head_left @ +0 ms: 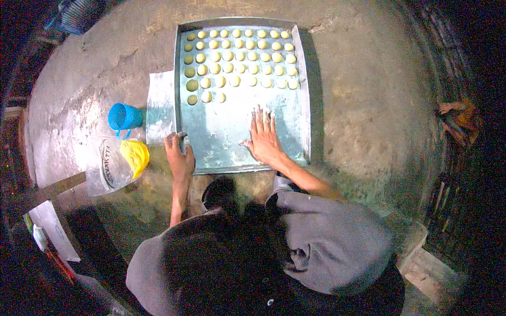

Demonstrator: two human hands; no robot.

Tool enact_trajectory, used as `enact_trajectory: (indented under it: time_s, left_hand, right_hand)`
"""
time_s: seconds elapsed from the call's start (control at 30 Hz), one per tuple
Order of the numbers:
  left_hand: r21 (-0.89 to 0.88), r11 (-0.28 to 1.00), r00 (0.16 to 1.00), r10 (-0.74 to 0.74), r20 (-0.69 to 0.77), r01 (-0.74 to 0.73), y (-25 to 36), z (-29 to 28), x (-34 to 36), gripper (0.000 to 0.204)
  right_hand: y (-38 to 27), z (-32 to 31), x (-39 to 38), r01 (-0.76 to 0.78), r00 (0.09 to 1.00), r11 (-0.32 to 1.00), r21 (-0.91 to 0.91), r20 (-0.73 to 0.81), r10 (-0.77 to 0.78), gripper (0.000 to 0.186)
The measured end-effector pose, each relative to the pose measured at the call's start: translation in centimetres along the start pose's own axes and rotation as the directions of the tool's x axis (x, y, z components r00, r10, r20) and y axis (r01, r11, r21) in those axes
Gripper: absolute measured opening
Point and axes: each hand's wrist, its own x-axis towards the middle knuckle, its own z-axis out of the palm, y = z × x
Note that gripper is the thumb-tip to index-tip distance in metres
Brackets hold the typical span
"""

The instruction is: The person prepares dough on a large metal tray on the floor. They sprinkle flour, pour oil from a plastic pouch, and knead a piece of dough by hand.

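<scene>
A shallow metal tray (237, 121) holds several rows of small, pale dough rounds (235, 57) across its upper part. My right hand (262, 136) lies spread on the tray's bare lower area, its fingers dusted with white powder; whether anything is under the palm is hidden. My left hand (179, 154) is at the tray's lower left rim, fingers curled around something pale that I cannot make out. Beside the tray lie a white sheet (159, 105), a blue plastic mug (124, 117) and a yellow plastic bag (134, 158) on a clear printed bag (100, 181).
The tray rests on a stained concrete floor (358, 105). A dark ribbed object (76, 16) is at upper left. Packets and sheets (52, 226) lie at lower left. A brownish object (458, 121) is at the right edge. My grey-clad legs (332, 237) fill the lower middle.
</scene>
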Motion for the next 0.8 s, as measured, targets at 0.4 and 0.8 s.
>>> enact_trajectory:
  time_s: [0.4, 0.8]
  left_hand:
    - [0.003, 1.000, 0.999, 0.014, -0.033, -0.014, 0.1, -1.3, -0.2, 0.037]
    - [0.011, 1.000, 0.999, -0.012, -0.033, 0.012, -0.3, -1.6, -0.6, 0.037]
  right_hand:
    - [0.9, -1.0, -0.8, -0.100, 0.905, 0.916, 0.390, -0.348, 0.246, 0.053]
    - [0.9, -5.0, 1.2, -0.077, 0.953, 0.846, 0.528, -0.209, 0.217, 0.035]
